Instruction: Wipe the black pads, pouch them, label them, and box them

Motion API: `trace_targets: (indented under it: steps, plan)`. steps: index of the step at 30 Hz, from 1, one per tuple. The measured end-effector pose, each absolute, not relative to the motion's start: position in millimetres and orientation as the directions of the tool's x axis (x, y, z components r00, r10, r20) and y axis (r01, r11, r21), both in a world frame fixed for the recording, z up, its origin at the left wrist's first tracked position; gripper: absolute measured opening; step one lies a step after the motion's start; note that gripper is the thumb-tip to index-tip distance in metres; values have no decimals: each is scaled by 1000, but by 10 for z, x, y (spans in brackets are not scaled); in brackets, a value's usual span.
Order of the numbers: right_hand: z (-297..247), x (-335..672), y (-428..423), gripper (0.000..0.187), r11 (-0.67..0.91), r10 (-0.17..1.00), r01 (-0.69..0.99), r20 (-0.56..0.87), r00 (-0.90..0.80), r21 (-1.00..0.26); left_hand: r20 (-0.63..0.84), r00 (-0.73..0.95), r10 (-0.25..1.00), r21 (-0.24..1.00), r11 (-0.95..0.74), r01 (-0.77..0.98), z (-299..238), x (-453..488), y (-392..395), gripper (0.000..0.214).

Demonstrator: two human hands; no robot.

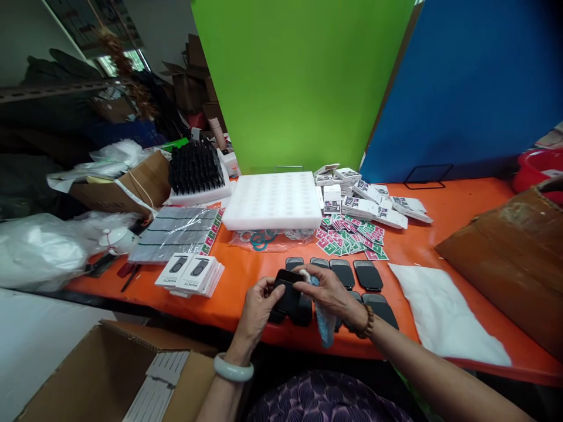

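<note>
My left hand [259, 308] is closed round a flat black oval piece [288, 291] held just above the near edge of the orange table [461, 202]. My right hand [328, 292] pinches a light blue cloth [324, 319] against the top of that piece; the cloth hangs down below the hand. Several more black pieces [352, 272] lie in rows on the table right behind and under my hands.
A white foam tray [272, 201] stands mid-table, with a bag of rings [264, 239] before it. Small white boxes [369, 199] and red-green stickers [352, 237] lie to its right, boxed stacks [191, 272] at left, a white sheet [444, 316] at right. An open carton [109, 369] sits below left.
</note>
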State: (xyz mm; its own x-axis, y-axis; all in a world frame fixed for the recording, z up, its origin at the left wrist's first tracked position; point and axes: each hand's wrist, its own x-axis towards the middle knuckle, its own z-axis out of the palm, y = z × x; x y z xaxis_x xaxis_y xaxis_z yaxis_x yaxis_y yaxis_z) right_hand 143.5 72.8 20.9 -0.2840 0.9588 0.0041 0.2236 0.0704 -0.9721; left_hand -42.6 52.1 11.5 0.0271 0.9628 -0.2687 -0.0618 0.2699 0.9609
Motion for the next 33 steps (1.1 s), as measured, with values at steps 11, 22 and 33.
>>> trace_targets:
  steps: [11, 22, 33]
  plan:
    - [12, 2685, 455, 40, -208, 902, 384, -24, 432, -900, -186, -171, 967, 901, 238, 363, -392, -621, 1306, 29]
    - [-566, 3043, -35, 45, -418, 789, 420, -93, 607, -806, -113, -160, 981, 515, 196, 835, -383, -400, 1218, 46]
    - [-600, 2850, 380, 43, -199, 955, 837, 89, 282, -510, -131, -39, 991, 327, 80, 942, -378, -190, 1202, 59]
